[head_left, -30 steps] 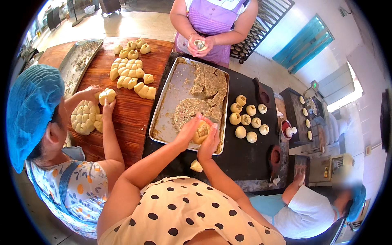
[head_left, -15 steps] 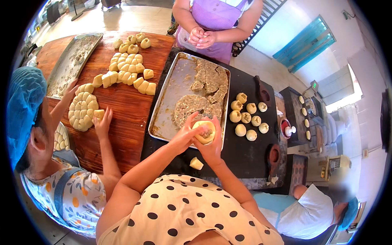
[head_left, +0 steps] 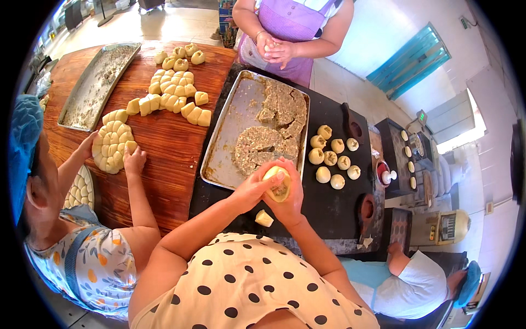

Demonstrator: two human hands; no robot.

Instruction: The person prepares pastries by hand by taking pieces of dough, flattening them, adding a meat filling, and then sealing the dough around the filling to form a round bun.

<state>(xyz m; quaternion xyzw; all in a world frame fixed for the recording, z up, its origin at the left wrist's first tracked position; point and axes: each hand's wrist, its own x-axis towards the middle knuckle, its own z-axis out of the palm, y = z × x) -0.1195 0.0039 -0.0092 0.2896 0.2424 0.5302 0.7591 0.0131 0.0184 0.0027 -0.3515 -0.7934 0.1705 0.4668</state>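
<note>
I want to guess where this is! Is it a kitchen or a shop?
Probably a small bakery workroom. Rows of cut dough pieces lie on a wooden table, a metal tray holds crumbly filling, and both hands wrap dough around filling beside finished dough balls.

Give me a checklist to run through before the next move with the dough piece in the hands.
1. Dough piece held by both hands: ok, left hand and right hand cup it.
2. Filling sits inside the dough: ok, brownish centre shows.
3. Dough sealed: not ok, top open.
4. Filling left in metal tray: ok.
5. Spare dough piece on black table: ok.
6. Finished balls beside the tray: ok.
</note>
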